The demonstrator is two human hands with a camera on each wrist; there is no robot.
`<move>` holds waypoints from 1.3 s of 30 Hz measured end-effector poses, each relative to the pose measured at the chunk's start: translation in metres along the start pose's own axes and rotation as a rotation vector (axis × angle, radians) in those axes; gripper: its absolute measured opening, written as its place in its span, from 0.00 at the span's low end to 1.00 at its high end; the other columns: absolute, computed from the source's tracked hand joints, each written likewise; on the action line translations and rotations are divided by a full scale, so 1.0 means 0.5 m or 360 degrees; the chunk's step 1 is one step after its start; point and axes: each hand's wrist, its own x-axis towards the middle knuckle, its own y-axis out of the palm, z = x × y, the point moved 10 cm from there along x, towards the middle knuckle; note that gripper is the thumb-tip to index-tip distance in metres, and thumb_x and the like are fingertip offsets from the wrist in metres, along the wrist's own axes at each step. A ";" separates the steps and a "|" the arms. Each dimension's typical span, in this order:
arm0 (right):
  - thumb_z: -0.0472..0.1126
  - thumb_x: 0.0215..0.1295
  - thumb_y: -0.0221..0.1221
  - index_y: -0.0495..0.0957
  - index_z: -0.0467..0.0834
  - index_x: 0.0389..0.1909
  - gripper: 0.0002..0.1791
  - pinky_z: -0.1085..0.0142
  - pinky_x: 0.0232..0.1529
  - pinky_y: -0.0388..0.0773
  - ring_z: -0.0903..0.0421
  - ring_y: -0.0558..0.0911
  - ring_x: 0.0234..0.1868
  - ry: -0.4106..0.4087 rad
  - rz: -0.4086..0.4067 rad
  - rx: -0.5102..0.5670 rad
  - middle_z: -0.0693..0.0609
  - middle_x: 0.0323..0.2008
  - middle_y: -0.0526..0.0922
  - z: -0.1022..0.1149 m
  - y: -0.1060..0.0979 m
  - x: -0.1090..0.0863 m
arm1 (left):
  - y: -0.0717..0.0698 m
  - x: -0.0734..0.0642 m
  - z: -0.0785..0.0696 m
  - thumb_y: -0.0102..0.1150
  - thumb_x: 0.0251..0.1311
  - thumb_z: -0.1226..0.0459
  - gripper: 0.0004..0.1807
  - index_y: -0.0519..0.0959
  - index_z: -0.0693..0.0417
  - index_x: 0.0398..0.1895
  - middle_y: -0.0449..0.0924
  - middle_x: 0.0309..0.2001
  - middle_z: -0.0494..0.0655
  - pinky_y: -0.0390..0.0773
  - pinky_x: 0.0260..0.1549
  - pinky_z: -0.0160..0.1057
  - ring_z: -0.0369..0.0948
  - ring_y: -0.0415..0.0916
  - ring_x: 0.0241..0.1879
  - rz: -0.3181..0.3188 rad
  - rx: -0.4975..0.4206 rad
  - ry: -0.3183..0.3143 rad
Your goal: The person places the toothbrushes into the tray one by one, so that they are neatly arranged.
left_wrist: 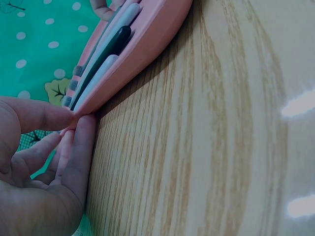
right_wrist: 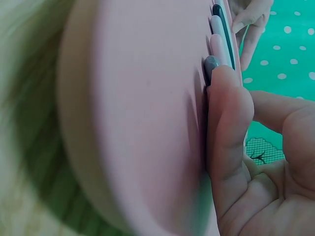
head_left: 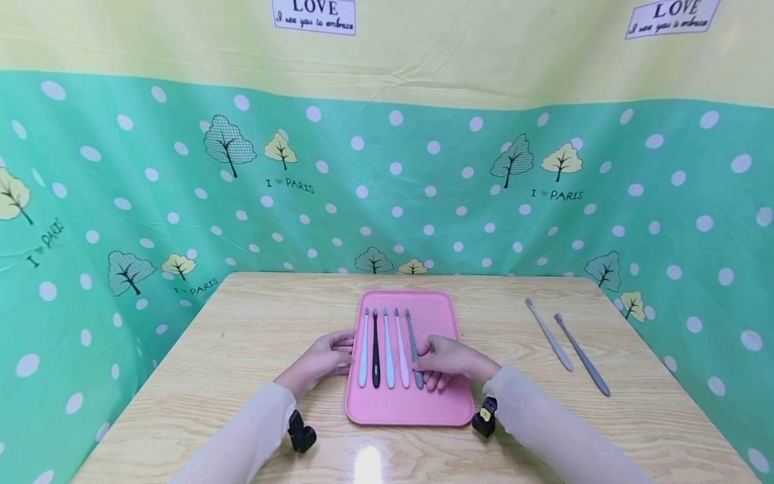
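A pink tray lies on the table with several toothbrushes side by side in a row, heads toward the far edge. From left they include a light blue toothbrush, a black toothbrush, another light blue toothbrush and a pink toothbrush. At the right end of the row, my right hand pinches a dark grey toothbrush by its handle; the fingers partly cover it. My left hand holds the tray's left rim between thumb and finger, as the left wrist view shows.
To the right of the tray, a lighter grey toothbrush and a dark grey-blue toothbrush lie slanted on the wooden table. A green and yellow patterned curtain hangs behind the table and along both sides.
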 end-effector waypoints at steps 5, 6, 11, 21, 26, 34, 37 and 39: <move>0.38 0.67 0.63 0.68 0.34 0.45 0.16 0.68 0.17 0.83 0.57 0.82 0.18 0.0004 -0.0003 0.0007 0.41 0.24 0.82 -0.001 -0.001 0.000 | 0.000 0.001 0.000 0.57 0.58 0.79 0.37 0.64 0.62 0.73 0.71 0.61 0.59 0.86 0.47 0.44 0.48 0.77 0.53 -0.0001 -0.0003 -0.0002; 0.38 0.67 0.63 0.68 0.34 0.45 0.16 0.68 0.17 0.83 0.57 0.82 0.18 0.0005 -0.0003 0.0008 0.41 0.24 0.82 -0.002 -0.001 0.000 | 0.000 0.001 0.000 0.57 0.58 0.79 0.37 0.64 0.62 0.73 0.71 0.61 0.59 0.86 0.47 0.44 0.48 0.78 0.53 -0.0003 0.0000 -0.0004; 0.39 0.67 0.62 0.68 0.34 0.44 0.15 0.68 0.17 0.83 0.57 0.82 0.17 0.0004 -0.0006 0.0013 0.41 0.24 0.82 -0.001 -0.002 -0.001 | -0.001 0.000 0.001 0.57 0.58 0.79 0.37 0.63 0.63 0.73 0.70 0.62 0.61 0.85 0.47 0.44 0.50 0.77 0.55 0.0007 -0.0002 -0.0003; 0.40 0.68 0.62 0.68 0.34 0.46 0.16 0.67 0.17 0.83 0.57 0.82 0.18 0.0004 0.0001 0.0016 0.41 0.25 0.82 -0.002 -0.003 -0.003 | 0.001 -0.002 0.000 0.56 0.58 0.79 0.37 0.63 0.63 0.73 0.70 0.62 0.61 0.85 0.48 0.44 0.50 0.76 0.55 0.0027 -0.0010 0.0006; 0.41 0.68 0.62 0.68 0.35 0.47 0.17 0.66 0.18 0.84 0.56 0.82 0.19 -0.0010 0.0012 0.0010 0.40 0.27 0.82 0.000 -0.004 -0.006 | 0.004 -0.005 -0.005 0.56 0.58 0.79 0.37 0.62 0.65 0.73 0.68 0.63 0.63 0.85 0.48 0.44 0.52 0.75 0.57 0.0046 -0.0012 0.0021; 0.41 0.69 0.61 0.68 0.33 0.53 0.20 0.62 0.22 0.85 0.53 0.83 0.22 -0.0049 -0.0050 -0.0076 0.40 0.30 0.83 0.020 -0.022 -0.026 | 0.003 -0.006 -0.006 0.56 0.58 0.79 0.37 0.63 0.65 0.73 0.69 0.62 0.62 0.85 0.48 0.45 0.51 0.76 0.55 0.0036 -0.0025 0.0023; 0.41 0.70 0.60 0.68 0.32 0.55 0.21 0.62 0.22 0.85 0.52 0.84 0.23 -0.0063 -0.0089 -0.0125 0.41 0.29 0.83 0.026 -0.037 -0.036 | 0.003 -0.006 -0.005 0.56 0.58 0.79 0.37 0.63 0.65 0.73 0.69 0.62 0.62 0.85 0.48 0.45 0.51 0.76 0.55 0.0036 -0.0025 0.0026; 0.42 0.70 0.59 0.68 0.32 0.54 0.20 0.63 0.22 0.85 0.52 0.84 0.23 -0.0073 -0.0109 -0.0144 0.41 0.28 0.83 0.027 -0.050 -0.040 | 0.003 -0.006 -0.005 0.56 0.58 0.79 0.37 0.63 0.64 0.73 0.70 0.62 0.62 0.85 0.48 0.45 0.50 0.76 0.55 0.0030 -0.0028 0.0027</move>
